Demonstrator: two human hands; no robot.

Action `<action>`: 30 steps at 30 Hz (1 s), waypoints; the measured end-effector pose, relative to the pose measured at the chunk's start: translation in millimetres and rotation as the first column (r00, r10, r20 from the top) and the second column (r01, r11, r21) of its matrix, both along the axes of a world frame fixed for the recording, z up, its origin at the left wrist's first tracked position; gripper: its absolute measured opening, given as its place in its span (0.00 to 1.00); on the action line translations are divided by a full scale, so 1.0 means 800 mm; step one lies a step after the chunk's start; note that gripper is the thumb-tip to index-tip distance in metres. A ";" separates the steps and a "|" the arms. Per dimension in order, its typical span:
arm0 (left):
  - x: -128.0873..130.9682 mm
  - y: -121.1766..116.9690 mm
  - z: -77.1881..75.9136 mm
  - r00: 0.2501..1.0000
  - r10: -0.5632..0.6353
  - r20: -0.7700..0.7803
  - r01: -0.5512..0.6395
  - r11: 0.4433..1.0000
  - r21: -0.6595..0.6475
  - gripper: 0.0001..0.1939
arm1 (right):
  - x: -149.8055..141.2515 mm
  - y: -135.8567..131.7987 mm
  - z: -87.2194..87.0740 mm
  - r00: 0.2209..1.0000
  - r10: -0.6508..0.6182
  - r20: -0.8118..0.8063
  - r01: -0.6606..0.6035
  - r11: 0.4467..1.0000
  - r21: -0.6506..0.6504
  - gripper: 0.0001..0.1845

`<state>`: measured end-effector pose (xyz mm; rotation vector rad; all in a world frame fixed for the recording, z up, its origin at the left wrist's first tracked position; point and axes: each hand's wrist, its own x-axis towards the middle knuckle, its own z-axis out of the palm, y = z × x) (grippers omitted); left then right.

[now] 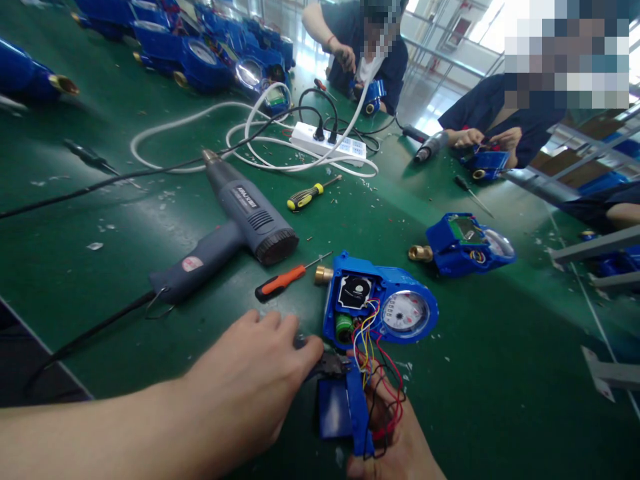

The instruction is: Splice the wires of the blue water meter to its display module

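Observation:
My left hand [265, 373] is closed around a small dark tool [330, 365], mostly hidden by the fingers; its blunt head, perhaps plier jaws, meets the edge of a blue plastic cover [357, 407]. That cover is gripped in my right hand [400, 433], tilted on its side. Red, black, yellow and white wires [367, 333] run from it into an open blue water meter [383, 300] lying just beyond. Inside the meter show a black square part [356, 291], a green cylinder [344, 327] and a round dial [405, 311].
An orange-black screwdriver [283, 283], a heat gun [235, 220] and a yellow-black screwdriver [305, 197] lie to the left. A white power strip [327, 143] with looping cables is farther back. Another open meter [465, 247] stands right. Several meters [200, 63] crowd the back left. Two co-workers [367, 60] sit opposite.

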<state>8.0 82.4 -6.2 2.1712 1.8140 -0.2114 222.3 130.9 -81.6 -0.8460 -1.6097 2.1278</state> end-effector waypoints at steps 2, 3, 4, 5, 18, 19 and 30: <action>0.001 0.001 0.001 1.000 -0.015 -0.005 0.015 1.000 0.018 0.19 | -0.001 -0.003 0.000 0.999 -0.044 0.002 0.044 0.994 -0.096 0.38; 0.001 0.002 0.002 1.000 -0.024 -0.009 0.024 0.999 0.021 0.20 | -0.002 -0.005 0.000 0.998 -0.066 -0.004 0.065 0.982 -0.179 0.36; 0.002 0.002 0.004 0.999 -0.032 -0.016 0.032 0.999 0.024 0.20 | -0.002 -0.006 0.000 0.996 -0.088 -0.017 0.080 0.960 -0.268 0.34; 0.002 0.003 0.005 0.999 -0.037 -0.026 0.038 0.999 0.027 0.20 | -0.003 -0.008 0.001 0.994 -0.103 -0.032 0.085 0.931 -0.356 0.32; 0.006 0.013 0.007 0.992 -0.111 -0.061 0.114 0.992 0.057 0.16 | 0.001 -0.006 -0.002 0.984 -0.152 0.089 0.176 0.870 -0.461 0.35; 0.006 0.015 0.009 0.991 -0.117 -0.063 0.120 0.992 0.047 0.14 | 0.001 -0.008 -0.001 0.984 -0.167 0.059 0.176 0.893 -0.414 0.38; 0.008 0.022 0.012 0.984 -0.158 -0.087 0.161 0.987 0.024 0.12 | -0.006 -0.005 0.013 0.993 -0.101 0.054 0.107 0.988 -0.108 0.42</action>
